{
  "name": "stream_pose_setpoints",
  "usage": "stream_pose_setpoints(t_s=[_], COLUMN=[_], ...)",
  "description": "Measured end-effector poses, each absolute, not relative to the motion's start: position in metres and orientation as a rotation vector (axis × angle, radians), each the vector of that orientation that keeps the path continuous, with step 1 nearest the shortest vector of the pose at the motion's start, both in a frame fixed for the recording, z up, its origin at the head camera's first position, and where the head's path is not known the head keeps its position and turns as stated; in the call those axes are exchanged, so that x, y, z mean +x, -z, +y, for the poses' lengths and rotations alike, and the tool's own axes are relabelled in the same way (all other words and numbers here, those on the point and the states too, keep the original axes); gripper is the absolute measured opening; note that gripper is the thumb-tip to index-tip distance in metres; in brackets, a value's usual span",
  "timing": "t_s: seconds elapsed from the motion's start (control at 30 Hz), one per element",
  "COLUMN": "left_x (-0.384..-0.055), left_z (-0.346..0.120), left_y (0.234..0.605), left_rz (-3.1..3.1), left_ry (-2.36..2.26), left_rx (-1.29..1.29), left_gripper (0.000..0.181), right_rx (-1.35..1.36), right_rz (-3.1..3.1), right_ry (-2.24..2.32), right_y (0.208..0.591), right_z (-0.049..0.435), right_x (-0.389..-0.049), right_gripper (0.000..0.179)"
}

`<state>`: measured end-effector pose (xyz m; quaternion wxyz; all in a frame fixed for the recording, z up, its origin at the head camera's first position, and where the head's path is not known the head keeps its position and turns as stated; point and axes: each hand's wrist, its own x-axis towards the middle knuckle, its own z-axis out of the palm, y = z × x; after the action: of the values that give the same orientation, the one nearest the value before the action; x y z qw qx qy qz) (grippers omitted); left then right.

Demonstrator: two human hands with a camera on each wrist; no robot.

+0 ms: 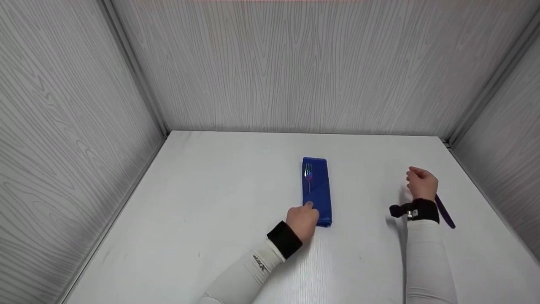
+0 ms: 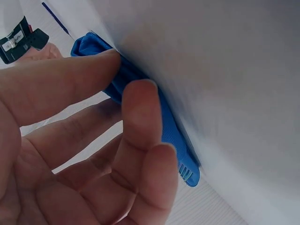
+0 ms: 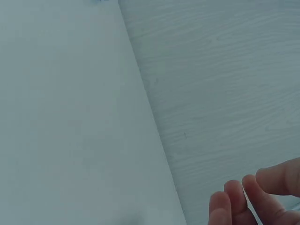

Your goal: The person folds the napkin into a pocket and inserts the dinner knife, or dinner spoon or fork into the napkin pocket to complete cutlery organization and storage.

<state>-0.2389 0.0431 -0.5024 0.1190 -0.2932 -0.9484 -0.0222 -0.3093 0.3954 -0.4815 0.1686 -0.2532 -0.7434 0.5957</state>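
A folded blue napkin (image 1: 319, 185) lies lengthwise on the white table. The tines and neck of a shiny, iridescent fork (image 1: 309, 172) show on it, with the rest of the fork hidden under a slanting fold. My left hand (image 1: 302, 221) is at the napkin's near left edge, pinching the cloth with curled fingers. In the left wrist view the thumb (image 2: 101, 65) overlaps the bunched near end of the napkin (image 2: 84, 44). My right hand (image 1: 423, 185) hovers over the table's right side, fingers loosely curled and holding nothing. Beside its wrist lies a dark purple cutlery handle (image 1: 445, 213), partly hidden.
Grey wood-patterned panels (image 1: 270, 67) enclose the white table (image 1: 211, 181) at the back, left and right. Both wrists wear black bands (image 1: 284, 240), and a small dark device (image 1: 400, 210) sticks out from the right one.
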Motion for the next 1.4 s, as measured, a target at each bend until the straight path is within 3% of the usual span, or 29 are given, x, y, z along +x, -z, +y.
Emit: stream_pose_setpoints(t_s=[0.3, 0.7, 1.07, 1.4], left_x=[-0.238, -0.239, -0.238, -0.238], left_z=[0.041, 0.043, 0.042, 0.041], left_y=[0.500, 0.500, 0.502, 0.505], left_rz=[-2.778, -2.770, -2.733, -2.668], left_ry=[0.102, 0.095, 0.101, 0.094], left_rx=[-0.887, -0.855, -0.839, -0.839], left_gripper=[0.017, 0.013, 0.015, 0.017], right_rx=[-0.957, -0.977, -0.910, -0.767], right_rz=[-2.106, -2.478, -2.704, -2.779], right_ry=[-1.540, -1.254, -1.172, -1.134], right_y=[0.488, 0.501, 0.500, 0.499], right_z=[0.429, 0.442, 0.439, 0.435], right_x=[-0.295, -0.288, -0.284, -0.280], right_gripper=[0.050, 0.064, 0.060, 0.042])
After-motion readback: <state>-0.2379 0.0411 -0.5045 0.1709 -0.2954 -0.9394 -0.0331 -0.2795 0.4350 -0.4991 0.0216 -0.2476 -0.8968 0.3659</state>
